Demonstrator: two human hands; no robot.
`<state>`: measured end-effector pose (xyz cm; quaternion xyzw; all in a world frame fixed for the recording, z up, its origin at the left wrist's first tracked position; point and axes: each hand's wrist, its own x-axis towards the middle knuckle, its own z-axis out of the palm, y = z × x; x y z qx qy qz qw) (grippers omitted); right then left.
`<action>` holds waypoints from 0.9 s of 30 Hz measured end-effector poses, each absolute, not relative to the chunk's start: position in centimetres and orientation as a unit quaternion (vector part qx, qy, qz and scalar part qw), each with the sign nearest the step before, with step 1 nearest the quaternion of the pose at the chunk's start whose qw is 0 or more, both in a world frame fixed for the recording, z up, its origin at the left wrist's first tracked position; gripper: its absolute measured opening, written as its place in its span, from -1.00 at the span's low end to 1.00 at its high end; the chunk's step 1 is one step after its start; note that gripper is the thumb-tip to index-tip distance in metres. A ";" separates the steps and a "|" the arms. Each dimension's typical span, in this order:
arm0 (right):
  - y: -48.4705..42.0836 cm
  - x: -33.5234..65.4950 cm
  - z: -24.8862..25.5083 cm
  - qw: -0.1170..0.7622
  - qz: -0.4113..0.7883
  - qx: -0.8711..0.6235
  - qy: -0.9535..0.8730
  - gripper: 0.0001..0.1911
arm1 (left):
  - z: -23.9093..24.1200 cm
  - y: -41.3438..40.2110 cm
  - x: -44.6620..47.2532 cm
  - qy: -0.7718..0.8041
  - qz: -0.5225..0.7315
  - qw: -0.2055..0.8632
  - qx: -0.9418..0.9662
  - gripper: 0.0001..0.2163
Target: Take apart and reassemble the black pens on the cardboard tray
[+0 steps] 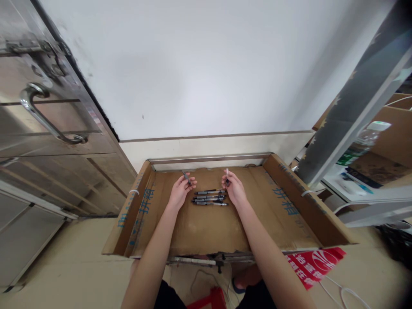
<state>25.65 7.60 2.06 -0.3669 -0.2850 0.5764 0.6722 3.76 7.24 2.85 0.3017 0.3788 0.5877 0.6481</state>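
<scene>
My left hand (180, 191) is closed in a pinch on a short dark grey pen part (186, 177), which slants up past the fingertips. Across from it, my right hand (235, 189) pinches a clear pen part (227, 172) held upright, with something dark at its lower end among the fingers. The two hands are apart, above the cardboard tray (206, 236). Between and just below them lies a small pile of black and clear pens (210, 198), side by side and roughly crosswise. My right fingers are close to the pens' right ends.
Raised cardboard walls border the tray left and right, with white ties (134, 192) through them. Behind is a white wall (199, 77). A metal door with a handle (48, 116) is at left. Shelves with a plastic bottle (363, 141) stand right; a red sign (317, 264) lies below.
</scene>
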 end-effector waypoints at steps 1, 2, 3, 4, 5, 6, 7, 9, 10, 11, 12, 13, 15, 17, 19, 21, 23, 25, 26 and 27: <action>7.6 25.6 2.1 0.673 0.577 -0.365 -0.286 -0.70 | 2.9 7.3 3.8 0.381 0.590 0.648 0.297 -0.77; 7.6 25.6 2.0 0.673 0.577 -0.363 -0.287 -0.70 | 2.9 7.3 3.8 0.382 0.592 0.646 0.293 -0.77; 7.6 25.6 2.0 0.673 0.577 -0.362 -0.289 -0.70 | 2.9 7.3 3.8 0.382 0.594 0.645 0.292 -0.78; 7.6 25.6 2.0 0.673 0.577 -0.362 -0.289 -0.70 | 2.9 7.2 3.8 0.381 0.596 0.643 0.294 -0.78; 7.6 25.7 2.0 0.672 0.577 -0.363 -0.290 -0.70 | 2.9 7.2 3.8 0.379 0.597 0.641 0.298 -0.79; 7.6 25.7 2.0 0.671 0.577 -0.364 -0.290 -0.70 | 2.9 7.2 3.7 0.377 0.598 0.638 0.303 -0.78; 7.6 25.7 2.0 0.671 0.577 -0.365 -0.290 -0.70 | 2.9 7.2 3.7 0.376 0.599 0.635 0.310 -0.78; 7.6 25.7 2.1 0.670 0.577 -0.366 -0.291 -0.71 | 2.8 7.1 3.7 0.376 0.601 0.625 0.326 -0.76; 7.6 25.7 2.1 0.669 0.577 -0.367 -0.291 -0.71 | 2.8 7.1 3.7 0.379 0.602 0.620 0.332 -0.74; 7.6 25.7 2.1 0.669 0.577 -0.367 -0.291 -0.71 | 2.8 7.1 3.6 0.383 0.601 0.615 0.337 -0.73; 7.5 25.7 2.1 0.669 0.577 -0.367 -0.292 -0.71 | 2.8 7.1 3.6 0.386 0.599 0.613 0.341 -0.72; 7.5 25.7 2.1 0.669 0.577 -0.367 -0.292 -0.71 | 2.8 7.1 3.6 0.389 0.597 0.613 0.342 -0.71; 7.6 25.7 2.1 0.671 0.577 -0.364 -0.291 -0.71 | 3.0 7.1 3.6 0.390 0.591 0.619 0.339 -0.72; 7.6 25.7 2.0 0.672 0.579 -0.361 -0.288 -0.70 | 3.2 7.0 3.7 0.386 0.590 0.627 0.330 -0.74; 7.6 25.7 2.0 0.672 0.581 -0.360 -0.285 -0.70 | 3.4 6.9 3.7 0.383 0.592 0.633 0.321 -0.76; 7.6 25.7 2.0 0.672 0.583 -0.358 -0.283 -0.69 | 3.6 6.8 3.8 0.382 0.591 0.636 0.318 -0.77; 7.6 25.7 2.0 0.672 0.584 -0.356 -0.283 -0.69 | 3.6 6.8 3.8 0.385 0.587 0.638 0.318 -0.78; 7.6 25.7 2.0 0.672 0.584 -0.355 -0.284 -0.69 | 3.6 6.8 3.8 0.387 0.585 0.638 0.316 -0.78; 7.6 25.7 2.1 0.672 0.584 -0.356 -0.285 -0.69 | 3.6 6.8 3.8 0.388 0.585 0.639 0.313 -0.78; 7.5 25.7 2.1 0.671 0.584 -0.358 -0.285 -0.69 | 3.6 6.9 3.8 0.389 0.586 0.640 0.311 -0.78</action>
